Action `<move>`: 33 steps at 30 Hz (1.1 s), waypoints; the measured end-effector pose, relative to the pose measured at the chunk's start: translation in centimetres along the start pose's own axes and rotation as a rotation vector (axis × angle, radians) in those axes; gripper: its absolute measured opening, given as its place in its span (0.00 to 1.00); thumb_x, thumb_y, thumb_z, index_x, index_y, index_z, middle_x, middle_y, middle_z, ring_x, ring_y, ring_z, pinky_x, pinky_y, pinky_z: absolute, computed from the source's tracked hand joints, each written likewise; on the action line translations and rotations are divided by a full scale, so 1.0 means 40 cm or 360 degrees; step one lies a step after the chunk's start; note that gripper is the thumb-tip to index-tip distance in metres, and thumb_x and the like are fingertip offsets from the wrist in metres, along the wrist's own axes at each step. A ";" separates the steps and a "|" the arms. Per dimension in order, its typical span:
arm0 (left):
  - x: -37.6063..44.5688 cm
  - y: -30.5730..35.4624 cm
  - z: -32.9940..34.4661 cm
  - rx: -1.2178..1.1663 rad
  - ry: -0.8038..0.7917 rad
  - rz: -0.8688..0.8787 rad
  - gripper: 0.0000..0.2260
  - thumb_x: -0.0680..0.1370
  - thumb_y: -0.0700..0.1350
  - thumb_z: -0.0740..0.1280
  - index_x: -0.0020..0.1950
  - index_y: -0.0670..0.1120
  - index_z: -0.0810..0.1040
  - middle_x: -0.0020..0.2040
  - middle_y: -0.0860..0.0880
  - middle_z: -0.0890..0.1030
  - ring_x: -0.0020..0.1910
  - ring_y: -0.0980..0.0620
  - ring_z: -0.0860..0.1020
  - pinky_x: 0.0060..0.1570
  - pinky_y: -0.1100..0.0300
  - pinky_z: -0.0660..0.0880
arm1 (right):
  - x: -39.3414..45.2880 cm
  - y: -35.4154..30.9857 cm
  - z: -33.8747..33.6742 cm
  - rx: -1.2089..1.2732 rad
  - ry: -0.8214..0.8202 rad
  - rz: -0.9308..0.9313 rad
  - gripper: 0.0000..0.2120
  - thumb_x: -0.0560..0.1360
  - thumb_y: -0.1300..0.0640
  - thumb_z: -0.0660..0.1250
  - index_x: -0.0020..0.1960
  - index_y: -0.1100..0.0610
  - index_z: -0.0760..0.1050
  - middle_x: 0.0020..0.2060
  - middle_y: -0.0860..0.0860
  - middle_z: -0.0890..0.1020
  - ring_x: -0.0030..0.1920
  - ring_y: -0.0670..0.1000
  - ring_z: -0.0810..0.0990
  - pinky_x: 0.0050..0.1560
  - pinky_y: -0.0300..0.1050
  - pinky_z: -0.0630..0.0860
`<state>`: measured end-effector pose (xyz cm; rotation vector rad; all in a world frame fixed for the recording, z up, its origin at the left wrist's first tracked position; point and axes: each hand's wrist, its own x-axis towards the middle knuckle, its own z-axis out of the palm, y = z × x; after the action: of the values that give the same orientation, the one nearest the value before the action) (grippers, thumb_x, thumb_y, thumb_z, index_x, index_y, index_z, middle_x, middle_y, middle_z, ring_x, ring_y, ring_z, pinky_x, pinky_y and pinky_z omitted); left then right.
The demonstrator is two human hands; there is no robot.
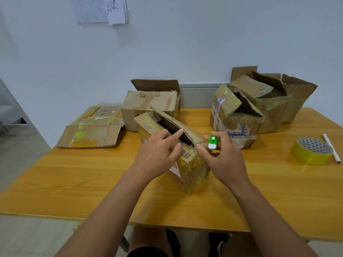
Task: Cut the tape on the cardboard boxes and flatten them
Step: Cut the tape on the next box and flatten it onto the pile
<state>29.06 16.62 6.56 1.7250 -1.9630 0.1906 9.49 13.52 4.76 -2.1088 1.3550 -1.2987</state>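
Cardboard box (187, 164) wrapped in yellowish tape sits at the centre of the frame on the wooden table (74, 175), one top flap (172, 123) already lifted on edge. The left hand (157, 156) rests on the box with its fingers spread and nearly straight, index finger laid along the raised flap and thumb on the top panel; it presses rather than grasps. The right hand (224, 160) touches the box's top corner with its thumb while its other fingers curl round a small green-and-white box cutter (212, 142). Judging by the layout, the job is in its early part: only the flattened box (92, 130) at left of centre looks finished. The box in hand seems partly opened, with its sides and bottom left to slit before it can collapse. A taped box (148, 106) behind it and the cluster of open-topped boxes (259, 106) at upper right stand uncollapsed. A roll of yellow tape (311, 151) and a white pen (332, 148) lie at far right.
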 end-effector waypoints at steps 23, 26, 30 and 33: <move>0.109 -0.008 -0.031 0.0439 -0.0038 0.0563 0.11 0.76 0.45 0.72 0.58 0.48 0.82 0.53 0.46 0.78 0.35 0.45 0.80 0.27 0.55 0.75 | 0.029 -0.004 0.000 -0.0097 0.0001 -0.0050 0.29 0.65 0.32 0.67 0.58 0.49 0.68 0.45 0.46 0.84 0.42 0.47 0.82 0.41 0.52 0.80; 0.106 -0.011 -0.025 0.0396 0.0072 0.0559 0.11 0.78 0.49 0.63 0.54 0.47 0.83 0.50 0.45 0.80 0.31 0.45 0.79 0.24 0.54 0.75 | 0.033 -0.007 -0.001 -0.0111 -0.0030 -0.0035 0.31 0.66 0.33 0.68 0.60 0.50 0.68 0.45 0.46 0.83 0.42 0.47 0.82 0.41 0.52 0.80; 0.114 0.009 -0.028 0.0420 0.0059 0.0419 0.20 0.81 0.57 0.53 0.58 0.50 0.81 0.56 0.49 0.78 0.39 0.47 0.81 0.31 0.53 0.77 | 0.037 -0.007 0.000 -0.0156 0.0013 -0.0050 0.26 0.69 0.39 0.71 0.60 0.52 0.69 0.44 0.46 0.83 0.39 0.47 0.81 0.37 0.52 0.79; 0.109 0.025 -0.034 0.0306 -0.0094 0.0355 0.16 0.82 0.57 0.59 0.67 0.56 0.76 0.63 0.55 0.75 0.53 0.53 0.78 0.43 0.52 0.79 | 0.036 -0.004 0.009 -0.0189 0.0119 -0.0092 0.23 0.70 0.40 0.69 0.57 0.54 0.71 0.40 0.47 0.83 0.34 0.47 0.80 0.31 0.49 0.77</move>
<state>28.23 13.53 9.96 1.6387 -2.2432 0.4238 10.08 12.31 5.40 -2.2131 1.4448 -1.3635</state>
